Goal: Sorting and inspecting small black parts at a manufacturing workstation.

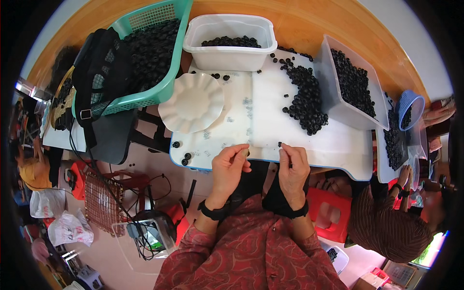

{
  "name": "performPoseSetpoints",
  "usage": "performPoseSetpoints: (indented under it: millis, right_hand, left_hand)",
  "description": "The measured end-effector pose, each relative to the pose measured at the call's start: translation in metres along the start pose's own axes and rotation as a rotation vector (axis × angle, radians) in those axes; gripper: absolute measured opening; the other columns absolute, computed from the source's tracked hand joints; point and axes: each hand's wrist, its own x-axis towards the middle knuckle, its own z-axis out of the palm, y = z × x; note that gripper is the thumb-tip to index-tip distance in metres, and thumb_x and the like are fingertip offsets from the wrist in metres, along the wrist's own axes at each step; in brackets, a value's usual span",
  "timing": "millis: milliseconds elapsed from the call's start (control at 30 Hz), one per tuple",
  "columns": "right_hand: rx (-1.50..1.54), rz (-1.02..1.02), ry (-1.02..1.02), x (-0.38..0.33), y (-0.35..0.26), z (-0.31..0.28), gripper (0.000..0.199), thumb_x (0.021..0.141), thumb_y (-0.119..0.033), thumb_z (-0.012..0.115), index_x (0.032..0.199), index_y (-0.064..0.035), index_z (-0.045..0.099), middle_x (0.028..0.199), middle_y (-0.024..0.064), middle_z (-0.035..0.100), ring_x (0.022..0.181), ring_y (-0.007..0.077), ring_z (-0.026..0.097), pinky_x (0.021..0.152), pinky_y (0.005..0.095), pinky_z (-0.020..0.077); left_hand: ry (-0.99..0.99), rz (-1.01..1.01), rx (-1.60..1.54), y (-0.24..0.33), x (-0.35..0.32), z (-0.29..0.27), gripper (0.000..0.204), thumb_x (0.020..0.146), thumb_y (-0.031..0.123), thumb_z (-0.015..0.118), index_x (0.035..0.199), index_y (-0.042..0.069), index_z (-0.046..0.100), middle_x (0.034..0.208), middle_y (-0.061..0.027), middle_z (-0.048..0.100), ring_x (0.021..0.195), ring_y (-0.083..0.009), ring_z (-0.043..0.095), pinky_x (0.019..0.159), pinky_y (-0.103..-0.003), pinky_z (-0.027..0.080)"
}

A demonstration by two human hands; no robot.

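Note:
At the front edge of the white table [270, 152], both of my hands are raised, a short gap apart. My left hand [229, 169] is closed in a pinch; a small dark bit shows by its fingertips, too small to name. Between thumb and forefinger, my right hand [294, 173] grips a small black part [280, 144]. Beyond it lies a loose pile of small round black parts [307, 99], some with holes. An off-white plate with a wavy rim [191, 102] sits left of my hands. A few black parts [187, 156] lie at the table's left corner.
A green basket [181, 46], a white tub [227, 60] and a clear bin [331, 92] hold black parts along the back. A black bag [104, 63] hangs over the basket. A co-worker [391, 222] sits at right beside a red stool [330, 212]. Cables [140, 241] trail at lower left.

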Motion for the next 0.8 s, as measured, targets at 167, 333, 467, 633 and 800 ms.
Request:
performPoseSetpoints:
  millis: [167, 333, 467, 633, 800]
  right_hand:
    - [0.285, 0.127, -0.199, -0.007, -0.018, 0.000, 0.016, 0.089, 0.000, 0.064, 0.105, 0.0001, 0.067, 0.086, 0.0097, 0.061, 0.066, 0.0155, 0.058, 0.057, 0.0264, 0.0458]
    - [0.444, 0.080, -0.329, -0.005, -0.018, 0.000, 0.020, 0.091, -0.003, 0.064, 0.111, -0.0004, 0.066, 0.090, 0.0091, 0.062, 0.079, 0.0152, 0.062, 0.069, 0.0258, 0.0493]
    - [0.450, 0.098, -0.344, -0.004, -0.022, 0.000, 0.017, 0.088, -0.002, 0.067, 0.105, -0.0003, 0.067, 0.092, 0.0092, 0.062, 0.080, 0.0171, 0.064, 0.068, 0.0264, 0.0506]
    - [0.265, -0.006, -0.330, 0.000, -0.022, 0.003, 0.018, 0.083, 0.001, 0.069, 0.101, 0.0003, 0.066, 0.091, 0.0121, 0.061, 0.076, 0.0231, 0.064, 0.065, 0.0302, 0.0511]
    - [0.070, -0.057, -0.168, 0.024, -0.004, 0.007, 0.017, 0.083, 0.002, 0.068, 0.099, 0.0011, 0.066, 0.090, 0.0126, 0.061, 0.073, 0.0220, 0.063, 0.063, 0.0290, 0.0496]
  left_hand:
    - [-0.103, -0.081, -0.155, 0.002, -0.009, 0.005, 0.021, 0.095, 0.008, 0.061, 0.113, -0.003, 0.064, 0.086, -0.0049, 0.064, 0.068, -0.0088, 0.061, 0.059, -0.026, 0.056]
    - [-0.115, -0.056, -0.305, -0.005, -0.015, 0.021, 0.022, 0.094, 0.004, 0.061, 0.115, -0.004, 0.060, 0.090, -0.0065, 0.064, 0.070, -0.0092, 0.063, 0.060, -0.023, 0.058]
    - [-0.088, -0.122, -0.337, -0.007, -0.012, 0.017, 0.020, 0.094, 0.007, 0.062, 0.112, -0.003, 0.062, 0.085, -0.0060, 0.065, 0.067, -0.0109, 0.063, 0.059, -0.026, 0.058]
    - [-0.067, -0.125, -0.285, -0.002, -0.013, 0.012, 0.017, 0.095, 0.006, 0.061, 0.109, -0.003, 0.063, 0.085, -0.0055, 0.065, 0.066, -0.0113, 0.063, 0.060, -0.025, 0.057]
    - [0.378, 0.629, 0.612, -0.001, -0.001, -0.018, 0.021, 0.086, -0.004, 0.060, 0.106, 0.001, 0.065, 0.102, -0.0142, 0.065, 0.089, -0.0293, 0.062, 0.078, -0.038, 0.051]
